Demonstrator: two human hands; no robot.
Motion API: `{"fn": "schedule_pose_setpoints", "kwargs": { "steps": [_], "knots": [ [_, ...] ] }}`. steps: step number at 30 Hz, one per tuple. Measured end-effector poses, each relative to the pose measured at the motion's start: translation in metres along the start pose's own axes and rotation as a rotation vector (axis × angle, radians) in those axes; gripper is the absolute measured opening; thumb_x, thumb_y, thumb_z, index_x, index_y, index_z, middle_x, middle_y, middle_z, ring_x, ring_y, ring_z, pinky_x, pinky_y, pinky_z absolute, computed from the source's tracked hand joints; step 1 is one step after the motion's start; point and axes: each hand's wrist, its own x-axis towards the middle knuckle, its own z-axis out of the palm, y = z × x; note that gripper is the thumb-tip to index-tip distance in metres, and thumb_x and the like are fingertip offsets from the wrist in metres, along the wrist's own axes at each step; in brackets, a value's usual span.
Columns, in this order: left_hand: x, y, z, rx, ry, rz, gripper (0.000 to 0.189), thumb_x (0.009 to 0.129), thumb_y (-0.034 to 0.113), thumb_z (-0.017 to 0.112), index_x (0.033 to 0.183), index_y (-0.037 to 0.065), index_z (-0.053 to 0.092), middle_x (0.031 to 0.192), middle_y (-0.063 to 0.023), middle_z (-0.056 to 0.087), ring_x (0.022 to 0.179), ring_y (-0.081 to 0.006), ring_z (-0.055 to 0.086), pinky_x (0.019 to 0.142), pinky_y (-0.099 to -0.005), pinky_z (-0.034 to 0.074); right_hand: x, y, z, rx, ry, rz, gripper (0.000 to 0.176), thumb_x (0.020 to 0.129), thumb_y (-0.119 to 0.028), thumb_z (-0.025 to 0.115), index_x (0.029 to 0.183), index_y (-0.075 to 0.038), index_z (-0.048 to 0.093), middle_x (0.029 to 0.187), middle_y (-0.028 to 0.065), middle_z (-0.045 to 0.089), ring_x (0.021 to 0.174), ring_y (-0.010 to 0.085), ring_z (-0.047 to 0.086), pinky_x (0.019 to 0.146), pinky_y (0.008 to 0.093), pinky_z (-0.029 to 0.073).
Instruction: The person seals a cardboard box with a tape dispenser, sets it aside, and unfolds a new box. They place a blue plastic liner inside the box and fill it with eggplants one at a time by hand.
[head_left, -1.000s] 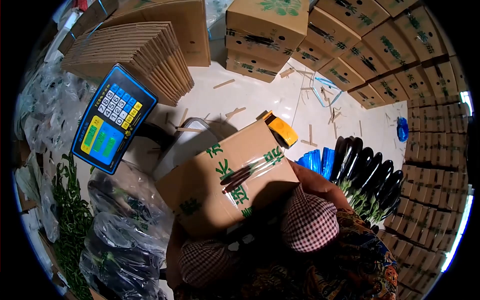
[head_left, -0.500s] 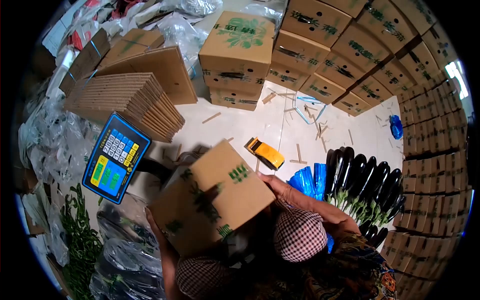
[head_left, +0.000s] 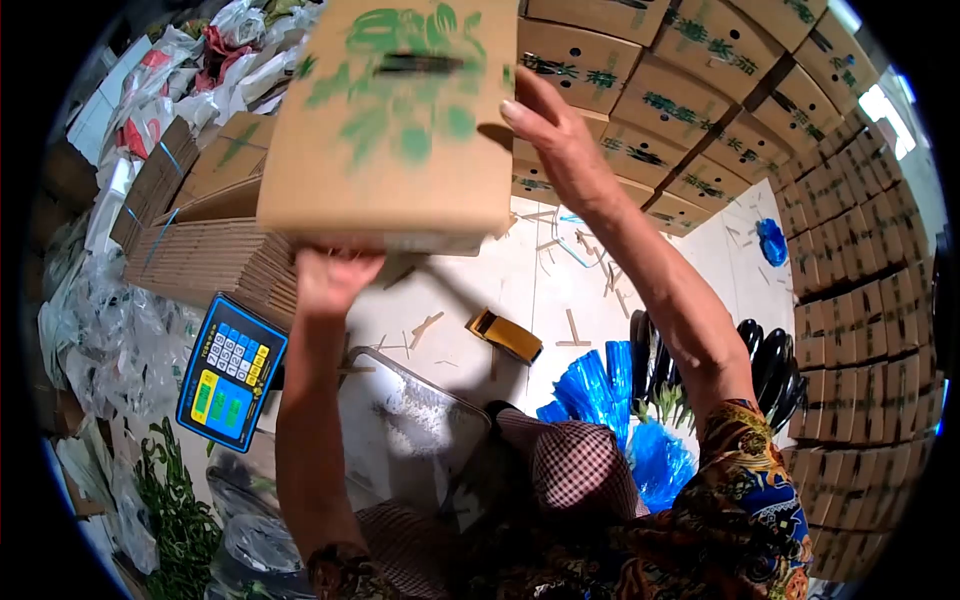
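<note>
A cardboard box (head_left: 400,130) with green print and a dark hand slot fills the upper middle, tilted toward the camera and slightly blurred. My left hand (head_left: 338,280) supports its lower left edge, palm up, with the fingertips hidden underneath. At the right side of the box, my right hand (head_left: 548,125) presses with the thumb showing on the near face. Both arms are stretched forward. Below the box, the metal scale platform (head_left: 400,430) is bare and scuffed. Its blue-framed display (head_left: 232,372) stands to the left.
Stacked printed boxes (head_left: 690,100) rise behind and along the right. A yellow tape dispenser (head_left: 505,335) lies on the floor among cardboard scraps. Eggplants (head_left: 775,370) and blue plastic (head_left: 590,390) are at right. Flattened cartons (head_left: 200,255), plastic bags and green peppers (head_left: 175,500) are at left.
Both hands have lifted the box forward and up from over the scale, uncovering the platform. The box now overlaps the place of the rear box stack. The view has shifted slightly.
</note>
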Motion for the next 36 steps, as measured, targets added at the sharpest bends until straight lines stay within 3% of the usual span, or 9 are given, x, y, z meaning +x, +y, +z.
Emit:
{"fn": "schedule_pose_setpoints", "kwargs": {
  "steps": [2,8,13,20,21,22,27,32,36],
  "knots": [
    [0.018,-0.005,0.029,0.078,0.064,-0.033,0.069,0.095,0.059,0.031,0.143,0.010,0.022,0.143,-0.0229,0.031,0.128,-0.0406,0.038,0.102,-0.0594,0.034,0.000,0.004,0.016,0.133,-0.023,0.116,0.093,0.081,-0.052,0.062,0.145,0.003,0.022,0.144,0.0220,0.032,0.136,0.0284,0.029,0.112,0.0371,0.022],
    [0.075,0.000,0.038,0.312,-0.064,0.246,0.078,0.091,0.066,0.031,0.146,0.013,0.017,0.147,-0.0207,0.024,0.134,-0.0425,0.029,0.106,-0.0559,0.030,0.012,0.086,0.028,-0.032,0.119,0.012,0.088,0.082,-0.037,0.068,0.145,0.001,0.019,0.143,0.0221,0.034,0.134,0.0293,0.033,0.110,0.0361,0.026],
    [0.098,0.004,0.051,0.522,-0.044,0.336,0.099,0.080,0.078,0.040,0.150,0.018,0.003,0.154,-0.0140,0.011,0.143,-0.0321,0.004,0.112,-0.0508,0.002,0.025,0.105,0.040,-0.392,0.311,-0.168,0.079,0.081,-0.022,0.070,0.143,0.000,0.025,0.139,0.0249,0.038,0.127,0.0378,0.040,0.105,0.0400,0.032],
    [0.108,0.008,0.055,0.843,-0.020,0.360,0.103,0.076,0.082,0.040,0.150,0.023,0.002,0.156,-0.0063,0.007,0.142,-0.0330,0.005,0.111,-0.0495,0.008,0.036,0.127,0.040,-0.511,0.413,-0.376,0.075,0.080,-0.026,0.070,0.139,0.002,0.033,0.136,0.0247,0.042,0.125,0.0392,0.041,0.106,0.0421,0.032],
    [0.099,0.007,0.053,0.871,-0.063,0.409,0.100,0.077,0.081,0.040,0.150,0.022,0.006,0.156,-0.0050,0.008,0.142,-0.0310,0.007,0.111,-0.0496,0.012,0.032,0.129,0.045,-0.595,0.428,-0.327,0.075,0.083,-0.024,0.071,0.140,0.004,0.032,0.137,0.0200,0.044,0.122,0.0249,0.046,0.100,0.0317,0.038],
    [0.090,0.007,0.052,0.896,-0.105,0.459,0.098,0.078,0.080,0.039,0.151,0.021,0.010,0.156,-0.0038,0.010,0.142,-0.0290,0.009,0.110,-0.0496,0.016,0.031,0.128,0.049,-0.435,0.419,-0.315,0.067,0.080,-0.021,0.069,0.134,0.002,0.038,0.132,0.0226,0.047,0.118,0.0344,0.048,0.100,0.0394,0.038],
    [0.068,-0.027,0.001,1.070,0.088,0.753,0.061,0.088,0.046,0.059,0.125,-0.001,0.047,0.119,-0.0158,0.055,0.110,-0.0226,0.050,0.093,-0.0357,0.039,-0.042,0.151,0.062,-0.199,0.322,0.203,0.071,0.089,-0.034,0.063,0.140,0.002,0.031,0.139,0.0208,0.040,0.123,0.0311,0.047,0.098,0.0378,0.041],
    [-0.055,-0.034,-0.092,1.156,-0.277,0.482,0.029,0.091,0.024,0.059,0.105,-0.001,0.062,0.084,-0.0043,0.063,0.077,-0.0122,0.059,0.069,-0.0275,0.049,-0.118,0.181,0.084,-0.112,-0.073,0.592,0.045,0.088,-0.023,0.062,0.127,-0.002,0.052,0.124,0.0086,0.055,0.104,0.0192,0.057,0.085,0.0327,0.048],
    [-0.166,-0.015,-0.174,1.263,0.111,0.347,0.030,0.086,0.028,0.059,0.095,0.000,0.064,0.080,-0.0080,0.066,0.070,-0.0162,0.063,0.067,-0.0304,0.052,-0.153,0.170,0.121,-0.100,-0.565,0.815,0.029,0.091,-0.026,0.060,0.112,-0.006,0.060,0.098,0.0041,0.063,0.088,0.0126,0.060,0.071,0.0251,0.046]
  ]
}}
